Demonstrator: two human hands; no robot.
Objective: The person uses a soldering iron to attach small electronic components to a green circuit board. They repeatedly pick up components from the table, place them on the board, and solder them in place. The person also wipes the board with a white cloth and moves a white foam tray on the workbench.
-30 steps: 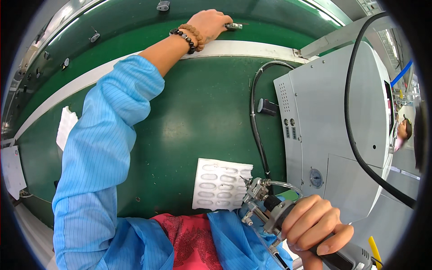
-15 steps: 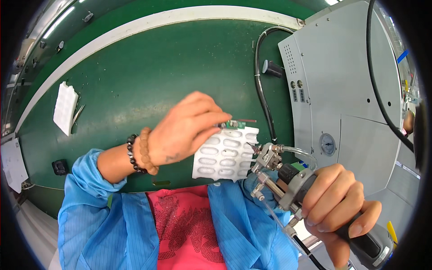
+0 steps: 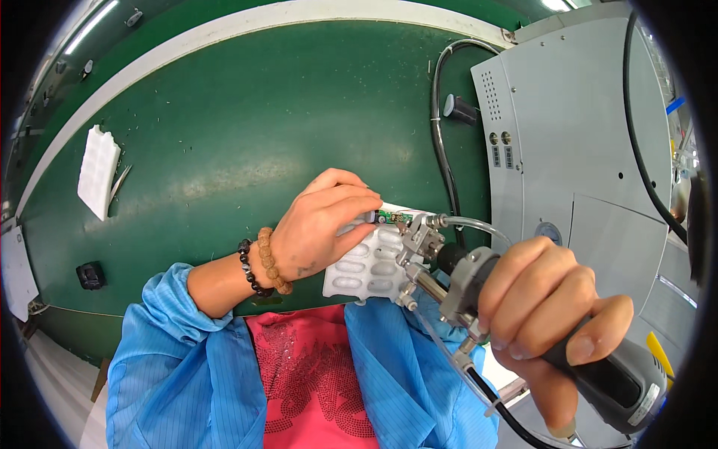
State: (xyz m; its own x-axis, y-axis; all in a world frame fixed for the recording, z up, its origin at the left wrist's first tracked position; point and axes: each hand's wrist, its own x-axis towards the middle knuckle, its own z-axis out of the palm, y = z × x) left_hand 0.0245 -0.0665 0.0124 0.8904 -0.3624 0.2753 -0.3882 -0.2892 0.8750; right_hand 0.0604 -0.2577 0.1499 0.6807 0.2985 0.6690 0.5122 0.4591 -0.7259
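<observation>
My left hand (image 3: 318, 224) pinches one end of a small green circuit board (image 3: 394, 217) between thumb and fingers, above the far edge of a white moulded tray (image 3: 351, 273). The tray has rows of oval hollows. My right hand (image 3: 542, 307) is wrapped around the black and grey handle of a dispensing gun (image 3: 470, 288), which has a metal valve head and clear tubes. Its head (image 3: 424, 238) hangs over the tray's right side, close to the board. I cannot tell whether the tip touches the board.
A grey machine cabinet (image 3: 553, 135) stands on the right, with a black hose (image 3: 440, 142) and a dark cylinder (image 3: 460, 110) beside it. On the green bench at left are another white tray (image 3: 97, 172), tweezers (image 3: 120, 183) and a small black object (image 3: 91, 275).
My right hand has brought the dispensing gun left and up, so its head is now at the circuit board. My left hand, still pinching the board, has shifted slightly right and down.
</observation>
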